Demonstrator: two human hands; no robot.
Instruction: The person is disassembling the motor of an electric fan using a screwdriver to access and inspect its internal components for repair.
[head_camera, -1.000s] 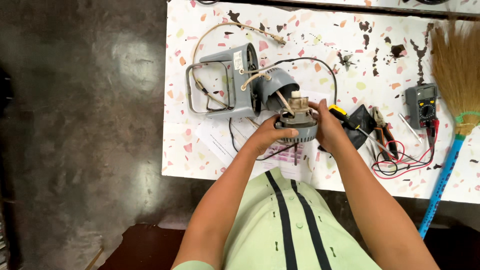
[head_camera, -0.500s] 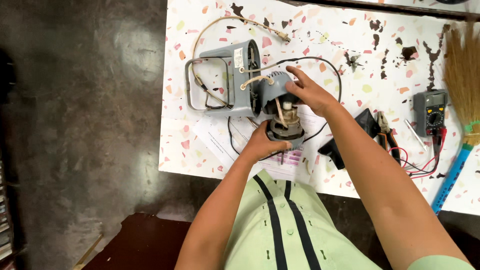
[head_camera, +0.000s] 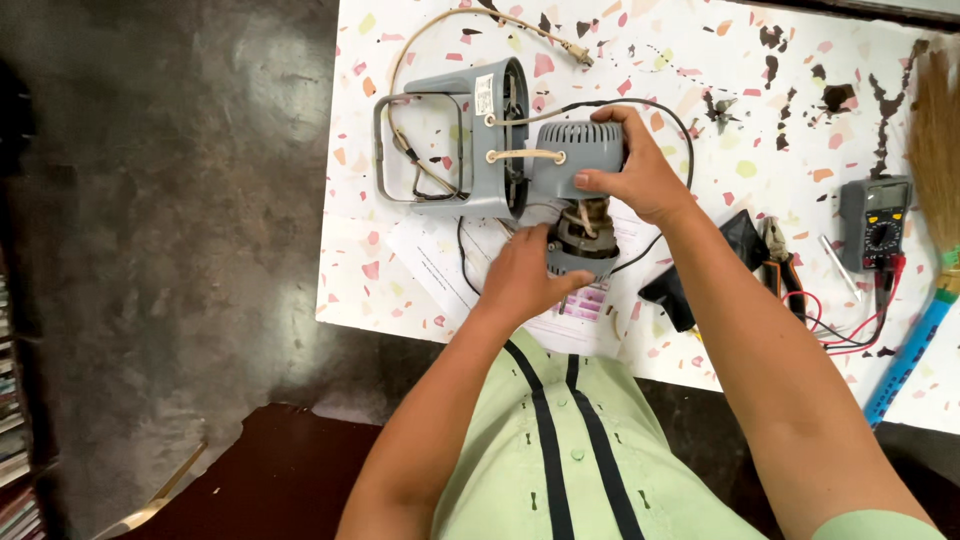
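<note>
Motor (head_camera: 578, 245): small electric motor with copper windings showing at its top; sits at the near edge of the white speckled table (head_camera: 640, 80), over a sheet of paper (head_camera: 450, 265), just below the vented cover; judged dense and heavy for its size, rigid, metal casing fairly smooth.
Vented cover (head_camera: 575, 158): grey plastic cap with slots across its top; touches the grey housing on its left side and stands over the motor; judged light, stiff, liable to crack if squeezed hard at the slots.
Grey housing (head_camera: 470, 140): grey plastic body with a wire handle frame on its left; lies on its side on the table; a beige cord (head_camera: 440, 25) and a black wire (head_camera: 640, 103) run from it.
Left hand (head_camera: 525, 280): fingers curled around the lower side of the motor, closed on its casing; thumb side hidden, so the full wrap cannot be told.
Right hand (head_camera: 635, 170): fingers spread over the right end of the vented cover, thumb on its near face, closed on it.
Where to hold: motor by its round metal casing, clear of the windings and thin leads, which look fragile; cover by its solid rim, not the slots.
Nearby items: pliers (head_camera: 780, 262), a grey meter (head_camera: 873, 222) with red and black leads, a black pouch (head_camera: 690, 290) and a broom (head_camera: 930, 200) lie to the right, well apart from the motor.
</note>
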